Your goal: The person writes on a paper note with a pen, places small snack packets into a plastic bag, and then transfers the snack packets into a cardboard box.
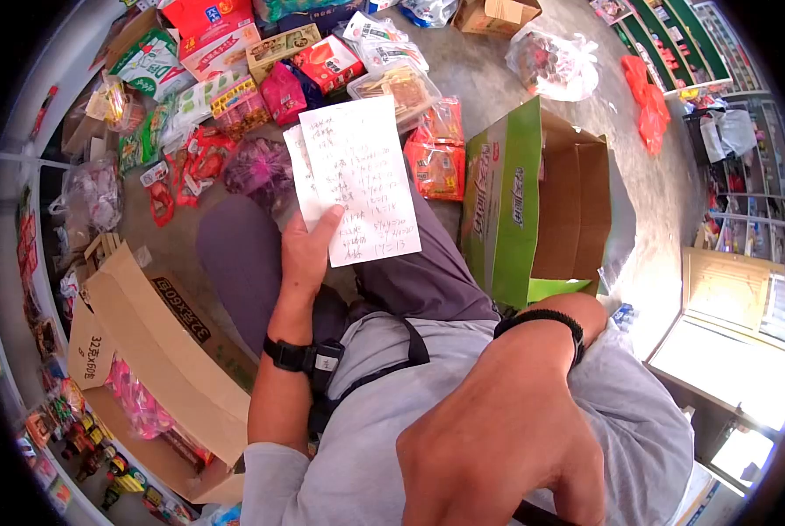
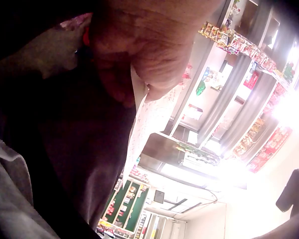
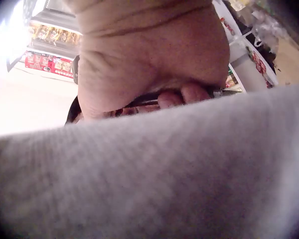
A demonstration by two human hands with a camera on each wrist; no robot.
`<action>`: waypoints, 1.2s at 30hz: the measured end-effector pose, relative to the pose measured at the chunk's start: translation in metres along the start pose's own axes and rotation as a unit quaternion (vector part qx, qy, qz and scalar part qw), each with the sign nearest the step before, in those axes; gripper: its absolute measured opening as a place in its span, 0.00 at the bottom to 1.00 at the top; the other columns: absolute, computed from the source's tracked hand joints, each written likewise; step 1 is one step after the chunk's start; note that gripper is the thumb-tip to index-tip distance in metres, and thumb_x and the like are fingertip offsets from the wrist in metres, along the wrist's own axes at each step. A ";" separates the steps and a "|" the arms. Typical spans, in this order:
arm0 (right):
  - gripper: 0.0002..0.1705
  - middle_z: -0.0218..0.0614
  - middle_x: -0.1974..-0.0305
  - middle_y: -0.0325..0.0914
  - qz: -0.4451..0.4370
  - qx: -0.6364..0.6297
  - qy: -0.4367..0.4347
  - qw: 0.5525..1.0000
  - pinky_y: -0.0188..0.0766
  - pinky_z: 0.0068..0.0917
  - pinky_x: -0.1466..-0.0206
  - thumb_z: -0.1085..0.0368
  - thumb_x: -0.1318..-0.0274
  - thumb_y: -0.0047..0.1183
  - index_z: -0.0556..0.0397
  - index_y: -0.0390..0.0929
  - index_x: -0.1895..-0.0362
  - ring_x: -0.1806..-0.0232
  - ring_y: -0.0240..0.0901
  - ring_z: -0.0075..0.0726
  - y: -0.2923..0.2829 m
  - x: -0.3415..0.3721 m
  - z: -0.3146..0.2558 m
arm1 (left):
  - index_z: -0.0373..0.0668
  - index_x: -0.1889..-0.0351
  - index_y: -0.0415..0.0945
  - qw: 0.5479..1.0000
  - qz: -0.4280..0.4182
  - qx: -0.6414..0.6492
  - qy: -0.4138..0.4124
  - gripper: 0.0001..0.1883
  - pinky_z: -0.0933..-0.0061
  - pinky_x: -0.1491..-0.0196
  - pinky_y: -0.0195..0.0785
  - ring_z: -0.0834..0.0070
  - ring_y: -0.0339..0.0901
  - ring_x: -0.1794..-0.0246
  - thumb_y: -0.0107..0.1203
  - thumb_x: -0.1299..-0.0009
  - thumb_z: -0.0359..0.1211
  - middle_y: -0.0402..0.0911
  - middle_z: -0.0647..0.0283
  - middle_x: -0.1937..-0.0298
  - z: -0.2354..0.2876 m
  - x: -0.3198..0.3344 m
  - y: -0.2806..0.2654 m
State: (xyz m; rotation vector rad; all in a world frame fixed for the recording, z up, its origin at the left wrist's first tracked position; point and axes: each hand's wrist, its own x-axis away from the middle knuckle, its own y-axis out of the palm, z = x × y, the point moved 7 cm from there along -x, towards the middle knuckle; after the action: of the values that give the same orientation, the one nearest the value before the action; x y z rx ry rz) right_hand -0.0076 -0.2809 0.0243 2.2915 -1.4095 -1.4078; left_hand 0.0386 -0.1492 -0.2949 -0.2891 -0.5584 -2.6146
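Currently, the left hand (image 1: 303, 250) pinches handwritten sheets (image 1: 362, 180) over purplish-grey trousers (image 1: 441, 273); the right hand (image 1: 506, 438) curls its fingers round a black object (image 1: 540, 515). Leftward, a brown carton (image 1: 164, 351) contains pink packets (image 1: 138, 403); opposite, a green carton (image 1: 506, 210) stands open.

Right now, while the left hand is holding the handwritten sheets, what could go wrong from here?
The overlapping handwritten sheets are held near one edge by the left hand, so they might slip apart. The open green carton appears close to the right forearm, which could bump it. The purple-filled clear bag lies near the left knee and might get pressed.
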 end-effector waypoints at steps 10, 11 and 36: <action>0.23 0.36 0.76 0.69 -0.009 0.012 0.013 1.000 0.66 0.36 0.75 0.49 0.43 0.65 0.56 0.73 0.71 0.76 0.71 0.46 -0.002 0.001 -0.003 | 0.33 0.41 0.75 0.999 -0.008 0.037 -0.005 0.16 0.75 0.53 0.77 0.76 0.82 0.56 0.56 0.25 0.28 0.84 0.60 0.49 0.002 0.001 0.003; 0.22 0.37 0.76 0.68 -0.021 0.026 0.016 0.999 0.65 0.38 0.75 0.51 0.40 0.62 0.58 0.74 0.70 0.76 0.70 0.47 -0.004 0.000 -0.004 | 0.33 0.41 0.75 0.999 -0.006 0.034 -0.002 0.16 0.75 0.53 0.77 0.76 0.82 0.56 0.56 0.25 0.28 0.84 0.60 0.49 0.002 0.001 0.003; 0.42 0.44 0.65 0.80 0.513 0.520 -0.013 0.683 0.74 0.27 0.59 0.35 0.25 0.25 0.63 0.77 0.56 0.65 0.78 0.33 -0.124 0.136 -0.082 | 0.33 0.41 0.75 0.999 -0.011 0.041 -0.015 0.16 0.74 0.52 0.77 0.75 0.82 0.55 0.56 0.25 0.28 0.84 0.59 0.49 0.003 0.001 0.006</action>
State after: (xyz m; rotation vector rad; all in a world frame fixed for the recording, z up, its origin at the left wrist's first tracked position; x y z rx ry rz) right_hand 0.1533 -0.3408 -0.0810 1.0186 -3.2295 -0.1979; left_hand 0.0406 -0.1531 -0.2903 -0.2989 -0.6797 -2.6038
